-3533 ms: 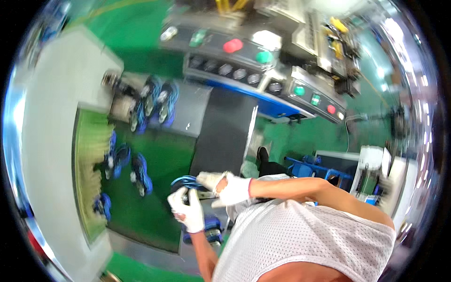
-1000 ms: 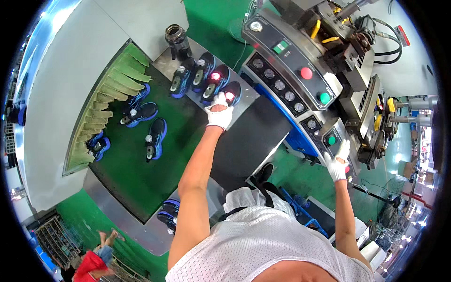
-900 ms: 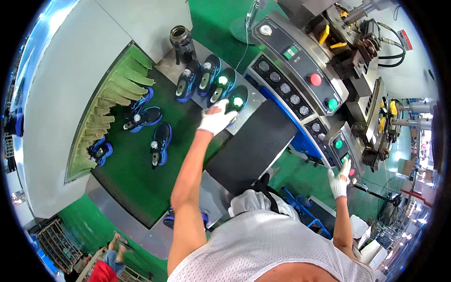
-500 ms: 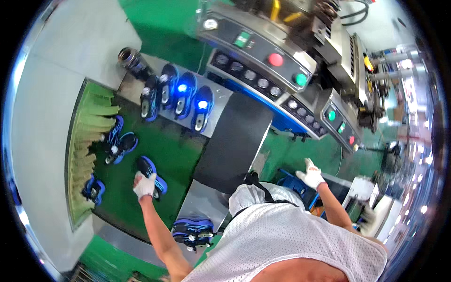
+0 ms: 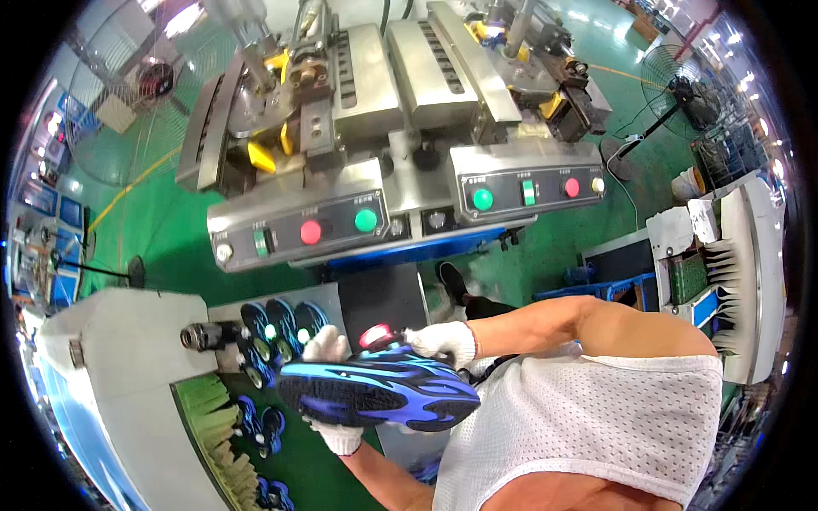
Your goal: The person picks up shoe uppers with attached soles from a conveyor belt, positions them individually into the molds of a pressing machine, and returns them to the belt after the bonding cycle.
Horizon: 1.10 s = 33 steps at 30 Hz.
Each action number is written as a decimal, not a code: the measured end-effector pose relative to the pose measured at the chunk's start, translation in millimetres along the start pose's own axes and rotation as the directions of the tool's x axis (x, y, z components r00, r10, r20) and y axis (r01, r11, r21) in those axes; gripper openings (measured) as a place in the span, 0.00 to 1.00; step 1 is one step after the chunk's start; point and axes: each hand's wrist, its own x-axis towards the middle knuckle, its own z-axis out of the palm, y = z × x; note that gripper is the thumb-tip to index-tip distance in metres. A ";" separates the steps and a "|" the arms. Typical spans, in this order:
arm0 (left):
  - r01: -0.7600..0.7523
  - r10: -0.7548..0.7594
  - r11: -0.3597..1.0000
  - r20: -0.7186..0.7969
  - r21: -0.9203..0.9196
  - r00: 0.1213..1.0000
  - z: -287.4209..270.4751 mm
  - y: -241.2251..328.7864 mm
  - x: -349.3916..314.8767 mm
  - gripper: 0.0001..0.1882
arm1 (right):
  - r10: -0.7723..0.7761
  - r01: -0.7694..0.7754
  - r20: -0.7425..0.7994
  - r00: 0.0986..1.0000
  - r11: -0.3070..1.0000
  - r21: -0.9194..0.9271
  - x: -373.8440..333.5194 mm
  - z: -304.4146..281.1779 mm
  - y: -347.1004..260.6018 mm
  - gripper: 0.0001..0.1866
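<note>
A blue, purple and black sneaker [image 5: 383, 392] is held up close in front of me, tilted so its patterned sole faces up toward me. My left hand [image 5: 325, 346], in a white knit glove, is closed around the toe end, its palm partly hidden beneath the shoe. My right hand [image 5: 441, 341], gloved too, is closed at the shoe's upper near the heel end; its fingertips are partly hidden. Beside those fingertips a round red-lit piece [image 5: 375, 335] glows on the upper. More sneakers [image 5: 281, 319] with small lit spots stand in a row beyond my left hand.
Ahead stands a two-station machine with a left control panel [image 5: 302, 221] and a right control panel [image 5: 528, 189]. On the left, a white conveyor housing [image 5: 136, 341] has a green strip curtain [image 5: 209, 426], with sneakers on the green belt. A black mat [image 5: 383, 294] lies beneath the machine's front.
My view has swung right toward the machine. The left hand has lifted a sneaker off the green belt to in front of me, and the right hand has come over and closed on it.
</note>
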 end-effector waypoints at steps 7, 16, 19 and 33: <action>-0.092 0.100 0.987 -0.058 0.133 0.993 47.2 -37.2 70.9 0.33 | -0.461 0.488 0.162 0.873 0.830 -0.269 -116.6 13.9 -124.0 0.24; 0.267 -0.280 0.862 -0.034 0.430 0.959 101.9 -72.5 107.2 0.28 | -0.617 0.686 0.429 0.659 0.728 -0.006 -182.3 13.1 -205.8 0.44; 0.251 -0.282 0.836 -0.009 0.489 0.959 99.0 -69.7 108.4 0.28 | -0.671 0.737 0.394 0.628 0.675 -0.027 -179.1 9.7 -203.0 0.45; -0.256 0.244 0.562 0.138 0.787 0.960 49.5 -11.8 172.9 0.22 | -0.728 0.783 0.314 0.610 0.615 -0.094 -155.3 41.0 -154.4 0.43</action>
